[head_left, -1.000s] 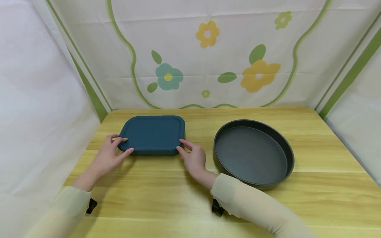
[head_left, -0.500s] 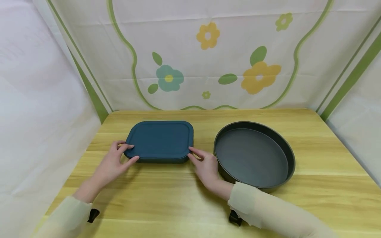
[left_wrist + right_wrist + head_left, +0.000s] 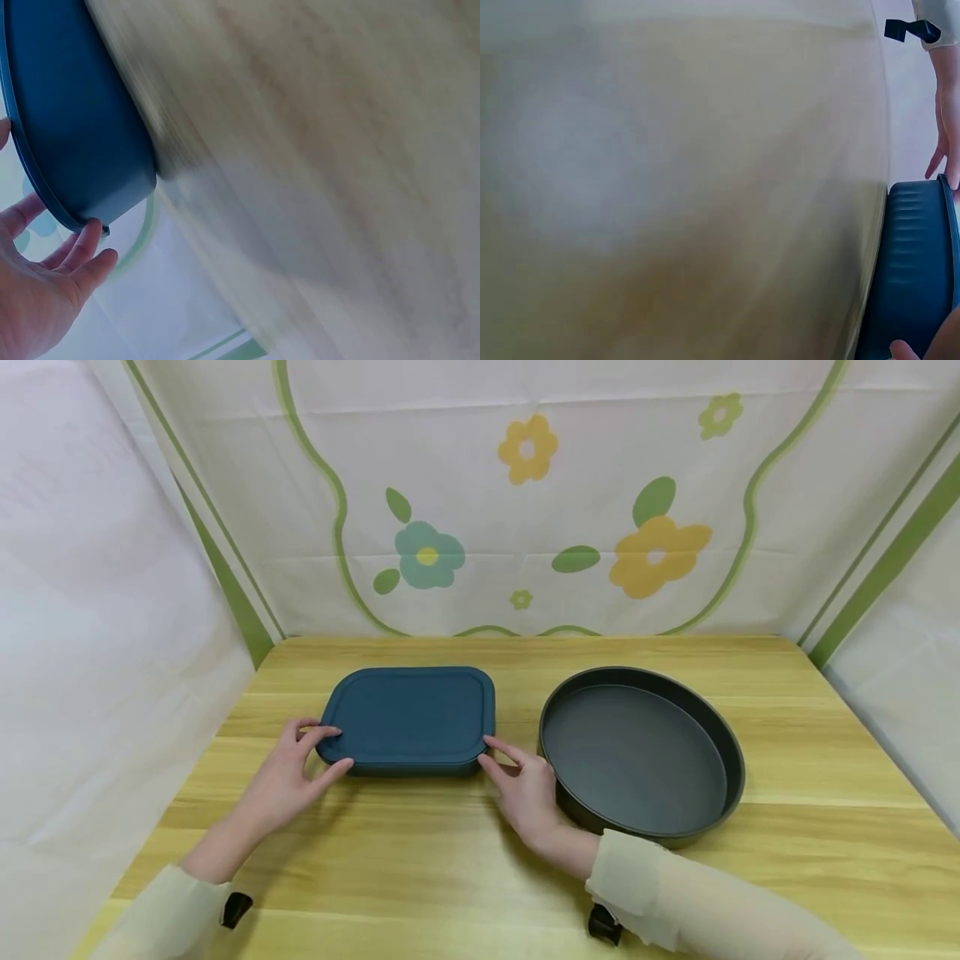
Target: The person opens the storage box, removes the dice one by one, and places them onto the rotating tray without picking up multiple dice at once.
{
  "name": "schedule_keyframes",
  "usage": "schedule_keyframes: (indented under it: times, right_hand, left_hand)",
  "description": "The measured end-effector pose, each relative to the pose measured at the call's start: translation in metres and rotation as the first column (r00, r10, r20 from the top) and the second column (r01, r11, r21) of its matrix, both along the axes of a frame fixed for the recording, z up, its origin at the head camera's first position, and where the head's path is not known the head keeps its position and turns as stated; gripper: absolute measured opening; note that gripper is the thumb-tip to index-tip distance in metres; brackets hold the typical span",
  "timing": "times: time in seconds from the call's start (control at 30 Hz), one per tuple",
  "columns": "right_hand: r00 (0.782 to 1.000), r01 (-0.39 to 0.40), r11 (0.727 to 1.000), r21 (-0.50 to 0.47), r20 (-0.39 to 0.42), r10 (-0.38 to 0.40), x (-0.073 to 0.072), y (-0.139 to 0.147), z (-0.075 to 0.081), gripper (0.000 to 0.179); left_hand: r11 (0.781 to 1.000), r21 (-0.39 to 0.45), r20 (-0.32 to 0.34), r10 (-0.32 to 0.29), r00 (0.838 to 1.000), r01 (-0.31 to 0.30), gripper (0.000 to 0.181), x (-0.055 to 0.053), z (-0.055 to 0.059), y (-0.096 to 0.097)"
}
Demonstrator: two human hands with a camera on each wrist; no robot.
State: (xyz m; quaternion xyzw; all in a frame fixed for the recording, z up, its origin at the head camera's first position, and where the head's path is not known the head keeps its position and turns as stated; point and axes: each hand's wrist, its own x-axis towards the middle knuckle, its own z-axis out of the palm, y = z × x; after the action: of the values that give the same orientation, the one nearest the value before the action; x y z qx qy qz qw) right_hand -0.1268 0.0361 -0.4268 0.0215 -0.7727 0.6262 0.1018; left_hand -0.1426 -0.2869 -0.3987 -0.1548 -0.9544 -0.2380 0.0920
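Our left hand (image 3: 283,778) and right hand (image 3: 529,797) grip rounded corners of a smooth blue box (image 3: 412,714) on the wood-grained worktop (image 3: 420,877).

From above, the head view faces forward and down; both wrist views, closer, share the blue box (image 3: 412,714).

We cannot see inside the blue container (image 3: 408,718), its top covered; both wrist views crop it. In the right wrist view we catch only a sliver of the right hand (image 3: 531,797), and the wooden table (image 3: 420,868) blurs. The head view's lower edge cuts off both sleeves (image 3: 712,893)
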Motion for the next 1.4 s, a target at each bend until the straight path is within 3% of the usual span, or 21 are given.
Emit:
schedule_keyframes:
  times: [0.37,0.73,1.23,1.3,1.4]
  right_hand:
    - [0.997,-0.029,0.999,-0.041,0.073,0.032,-0.02,-0.005,0.002,0.047]
    - [0.992,-0.066,0.996,-0.066,0.103,0.072,-0.006,0.001,0.005,0.048]
    - [0.99,-0.078,0.994,-0.071,0.11,0.086,0.019,0.022,0.008,0.048]
    - [0.987,-0.097,0.992,-0.081,0.117,0.106,0.019,0.023,0.008,0.051]
    - [0.981,-0.135,0.984,-0.117,0.123,0.149,0.019,0.024,0.008,0.056]
  left_hand:
    - [0.999,-0.033,0.121,-0.005,0.993,0.009,0.072,-0.013,0.002,0.0]
    - [1.0,-0.016,0.134,-0.014,0.991,0.017,0.07,-0.004,0.001,0.004]
    - [0.999,-0.03,0.11,-0.04,0.993,0.043,0.068,0.011,0.0,0.024]
    - [0.997,-0.064,0.075,-0.033,0.997,0.037,0.068,0.012,0.001,0.025]
    - [0.99,-0.131,-0.028,-0.057,0.998,0.053,0.066,0.013,0.005,0.026]
